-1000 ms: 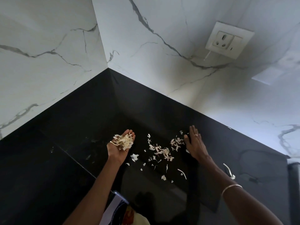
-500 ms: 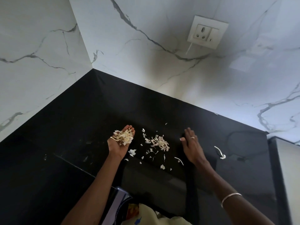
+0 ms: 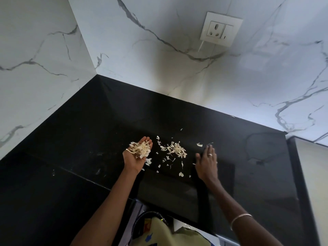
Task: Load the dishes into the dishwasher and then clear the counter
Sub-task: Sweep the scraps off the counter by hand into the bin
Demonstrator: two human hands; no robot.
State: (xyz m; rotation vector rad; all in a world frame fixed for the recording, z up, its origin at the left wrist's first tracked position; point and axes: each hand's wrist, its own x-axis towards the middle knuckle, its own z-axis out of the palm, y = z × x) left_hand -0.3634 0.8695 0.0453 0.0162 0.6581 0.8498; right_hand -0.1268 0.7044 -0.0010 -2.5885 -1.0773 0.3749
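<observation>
— What do you have in view on the counter?

— I see a black stone countertop (image 3: pixel 74 139) running into a corner of white marble-patterned wall (image 3: pixel 35 59). A loose pile of pale, papery peel scraps (image 3: pixel 174 150) lies on it, with smaller flakes scattered around and toward me.

— And the hands?

— My left hand (image 3: pixel 137 157) is palm up over the counter, fingers gently cupped, carrying a heap of the same scraps (image 3: pixel 140 150). It sits just left of the pile. My right hand (image 3: pixel 206 160) is palm down with fingers straight and together, lying low at the counter surface just right of the pile; I cannot tell for sure whether the palm touches the stone. There is a ring (image 3: pixel 210 154) on one finger and a thin bangle (image 3: pixel 239 219) on that wrist.

— Anything past the right hand?

— One stray flake (image 3: pixel 199 144) lies just beyond the fingertips.

— What else is around?

— A white wall socket with a switch (image 3: pixel 221 29) is up on the back wall. Below the counter edge, near my body, I see a dark-rimmed bin (image 3: pixel 150 216) and pale yellow patterned cloth (image 3: pixel 177 237).
</observation>
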